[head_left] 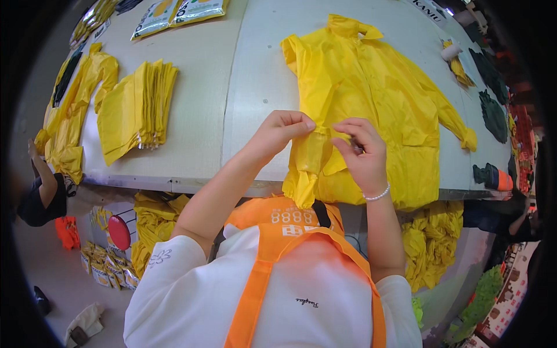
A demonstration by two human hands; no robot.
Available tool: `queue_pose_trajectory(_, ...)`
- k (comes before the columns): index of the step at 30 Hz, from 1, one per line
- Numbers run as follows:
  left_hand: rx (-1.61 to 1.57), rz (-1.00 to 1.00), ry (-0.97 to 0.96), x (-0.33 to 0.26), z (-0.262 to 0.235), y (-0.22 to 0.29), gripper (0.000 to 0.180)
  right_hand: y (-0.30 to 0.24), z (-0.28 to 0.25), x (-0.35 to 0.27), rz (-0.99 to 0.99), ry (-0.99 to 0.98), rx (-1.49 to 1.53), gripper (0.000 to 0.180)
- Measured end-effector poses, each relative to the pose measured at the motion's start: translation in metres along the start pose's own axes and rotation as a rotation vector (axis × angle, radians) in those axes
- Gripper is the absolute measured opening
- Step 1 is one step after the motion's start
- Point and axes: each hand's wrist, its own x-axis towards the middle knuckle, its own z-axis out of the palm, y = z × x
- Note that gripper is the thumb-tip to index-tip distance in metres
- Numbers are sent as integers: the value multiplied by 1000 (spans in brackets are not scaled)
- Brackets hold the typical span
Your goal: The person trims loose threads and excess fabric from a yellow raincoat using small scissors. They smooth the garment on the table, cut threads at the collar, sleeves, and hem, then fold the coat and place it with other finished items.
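Far left: a second yellow raincoat (72, 110) lies spread at the table's (203, 87) left end, another person's arm (43, 185) beside it. Next, a stack of folded yellow raincoats (136, 107), edges aligned; judged finished pieces. Printed packets (174, 13) lie at the far edge.

Centre: left hand (284, 130) pinches the lower sleeve edge of the yellow raincoat (371, 98), thumb and fingers closed on the fabric. Right hand (362, 153), just beside it, pinches the same fold, fingers curled.

The raincoat lies face-up on the table, hood away, right sleeve still extended, hem hanging over the near edge. Judgement: folding barely begun; one sleeve being turned in, body and other sleeve remain.

Below the table: heaps of loose yellow garments (432, 243).
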Motion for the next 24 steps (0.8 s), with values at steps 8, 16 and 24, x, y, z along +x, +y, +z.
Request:
queue_pose_trajectory(8, -48, -9, 41, -3, 12, 3, 14, 2, 22, -2, -46, 38, -85, 17)
queue_pose_trajectory(16, 202, 118, 19, -12, 12, 3, 21, 18, 26, -1, 99, 99, 216, 12)
queue_pose_trajectory(24, -110, 129, 16, -12, 7, -1, 14, 8, 29, 0, 101, -34, 93, 17)
